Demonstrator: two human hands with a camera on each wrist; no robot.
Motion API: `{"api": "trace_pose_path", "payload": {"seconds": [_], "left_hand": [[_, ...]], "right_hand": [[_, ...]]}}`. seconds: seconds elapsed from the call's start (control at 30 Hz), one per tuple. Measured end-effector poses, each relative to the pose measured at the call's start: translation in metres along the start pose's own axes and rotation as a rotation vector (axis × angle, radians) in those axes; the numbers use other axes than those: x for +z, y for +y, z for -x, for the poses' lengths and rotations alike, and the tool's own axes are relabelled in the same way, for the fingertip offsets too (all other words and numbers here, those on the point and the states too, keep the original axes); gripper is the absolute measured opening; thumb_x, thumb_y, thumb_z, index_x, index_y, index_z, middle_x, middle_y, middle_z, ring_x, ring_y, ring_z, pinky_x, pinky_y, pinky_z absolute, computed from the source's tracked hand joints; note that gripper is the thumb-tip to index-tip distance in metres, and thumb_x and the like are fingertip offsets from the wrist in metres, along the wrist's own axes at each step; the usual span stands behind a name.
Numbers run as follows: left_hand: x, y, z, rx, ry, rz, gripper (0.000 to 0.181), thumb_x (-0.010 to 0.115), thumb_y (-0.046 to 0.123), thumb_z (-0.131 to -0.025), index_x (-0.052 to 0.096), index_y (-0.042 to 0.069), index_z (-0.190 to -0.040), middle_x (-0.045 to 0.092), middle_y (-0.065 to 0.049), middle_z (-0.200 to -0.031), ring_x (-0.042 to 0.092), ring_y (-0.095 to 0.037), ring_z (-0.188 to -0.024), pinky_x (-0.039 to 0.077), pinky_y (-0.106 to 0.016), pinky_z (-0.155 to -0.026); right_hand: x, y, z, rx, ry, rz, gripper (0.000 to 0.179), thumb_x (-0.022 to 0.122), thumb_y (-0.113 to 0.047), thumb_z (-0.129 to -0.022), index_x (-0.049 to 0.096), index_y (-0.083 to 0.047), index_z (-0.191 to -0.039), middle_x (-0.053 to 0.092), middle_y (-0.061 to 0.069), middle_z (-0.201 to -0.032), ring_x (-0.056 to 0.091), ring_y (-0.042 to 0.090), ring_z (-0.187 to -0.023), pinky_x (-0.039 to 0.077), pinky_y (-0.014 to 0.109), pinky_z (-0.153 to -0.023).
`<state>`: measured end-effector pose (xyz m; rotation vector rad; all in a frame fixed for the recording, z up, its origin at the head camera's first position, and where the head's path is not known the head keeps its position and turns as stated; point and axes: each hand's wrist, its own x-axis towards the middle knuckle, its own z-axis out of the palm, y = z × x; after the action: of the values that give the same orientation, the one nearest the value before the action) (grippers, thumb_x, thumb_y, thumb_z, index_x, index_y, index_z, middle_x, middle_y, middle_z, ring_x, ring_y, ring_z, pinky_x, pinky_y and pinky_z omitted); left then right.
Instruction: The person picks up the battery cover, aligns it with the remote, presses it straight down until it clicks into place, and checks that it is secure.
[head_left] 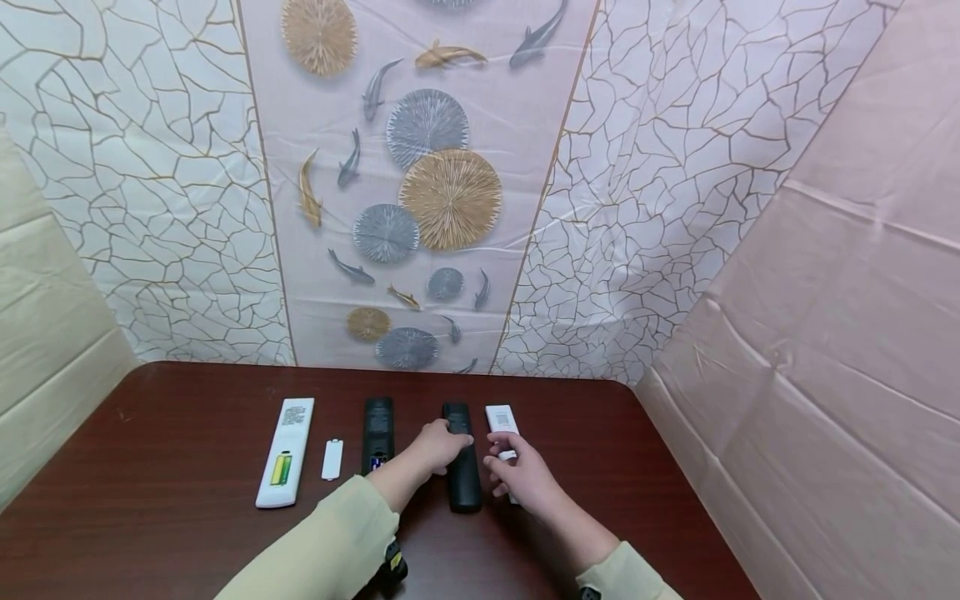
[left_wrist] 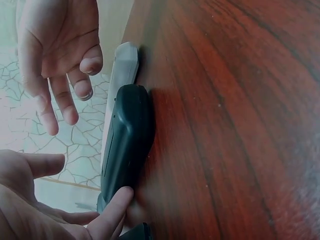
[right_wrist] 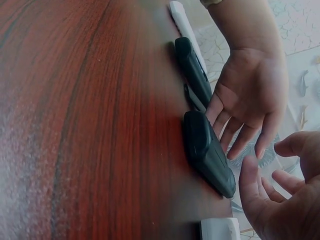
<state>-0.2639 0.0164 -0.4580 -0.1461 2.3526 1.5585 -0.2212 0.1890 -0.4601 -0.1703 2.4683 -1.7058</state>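
Note:
A black remote control (head_left: 464, 479) lies face down on the table, its smooth back up. Beside it my left hand (head_left: 441, 447) reaches in with loosely extended fingers; in the left wrist view one fingertip (left_wrist: 124, 196) is right at the remote's side, while the thumb stands apart from it. My right hand (head_left: 528, 477) hovers over a white remote (head_left: 502, 417) further right, fingers and thumb spread apart with nothing between them. This hand covers part of the white remote.
Leftward lie a white remote (head_left: 279, 492) with exposed batteries, a loose white battery cover (head_left: 332, 459) and another black remote (head_left: 378, 425) with its battery compartment showing. A small black piece (right_wrist: 194, 98) lies between the black remotes. Patterned cloth (head_left: 420, 208) hangs behind the table.

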Motion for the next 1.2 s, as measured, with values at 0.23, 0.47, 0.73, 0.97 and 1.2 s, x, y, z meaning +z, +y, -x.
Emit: {"api": "trace_pose_path", "payload": {"seconds": [0.23,0.47,0.73,0.97,1.2], "left_hand": [[-0.003,-0.004,0.002,0.012,-0.001,0.056,0.063,0.063,0.024,-0.097,0.037,-0.004,-0.148,0.038,-0.029,-0.147,0.055,-0.040,-0.120,0.058,-0.045,-0.077],[-0.017,-0.014,0.013,0.066,0.025,0.168,0.057,0.063,0.025,-0.097,0.042,-0.001,-0.144,0.051,-0.021,-0.136,0.057,-0.034,-0.117,0.058,-0.043,-0.073],[-0.047,-0.018,0.038,0.117,0.038,0.278,0.054,0.063,0.027,-0.098,0.044,0.002,-0.142,0.052,-0.021,-0.136,0.057,-0.037,-0.114,0.059,-0.041,-0.073],[-0.063,-0.020,0.052,0.108,0.075,0.249,0.057,0.062,0.029,-0.099,0.042,0.001,-0.144,0.051,-0.021,-0.139,0.057,-0.035,-0.114,0.058,-0.039,-0.073],[-0.069,-0.023,0.053,0.094,0.089,0.234,0.057,0.063,0.029,-0.098,0.043,0.000,-0.143,0.052,-0.021,-0.136,0.057,-0.036,-0.113,0.059,-0.040,-0.072]], "right_hand": [[0.001,-0.002,0.001,0.004,-0.011,-0.009,0.039,0.061,-0.007,-0.097,0.051,0.001,-0.134,0.052,0.021,-0.118,0.060,0.023,-0.077,0.057,0.037,-0.060],[0.006,-0.005,-0.003,0.017,-0.027,-0.016,0.036,0.060,-0.004,-0.096,0.053,0.001,-0.132,0.051,0.025,-0.118,0.062,0.034,-0.082,0.057,0.042,-0.061],[0.015,-0.005,-0.006,-0.027,-0.033,0.004,0.037,0.061,-0.006,-0.097,0.052,0.001,-0.132,0.053,0.013,-0.109,0.061,0.026,-0.078,0.057,0.038,-0.059],[0.021,-0.009,-0.009,-0.057,-0.069,0.008,0.038,0.060,-0.007,-0.098,0.051,0.002,-0.134,0.054,0.014,-0.110,0.061,0.026,-0.079,0.058,0.042,-0.063],[0.031,-0.015,-0.011,-0.074,-0.106,0.031,0.039,0.059,-0.008,-0.099,0.050,0.002,-0.136,0.054,0.018,-0.114,0.061,0.027,-0.081,0.058,0.044,-0.065]]}}
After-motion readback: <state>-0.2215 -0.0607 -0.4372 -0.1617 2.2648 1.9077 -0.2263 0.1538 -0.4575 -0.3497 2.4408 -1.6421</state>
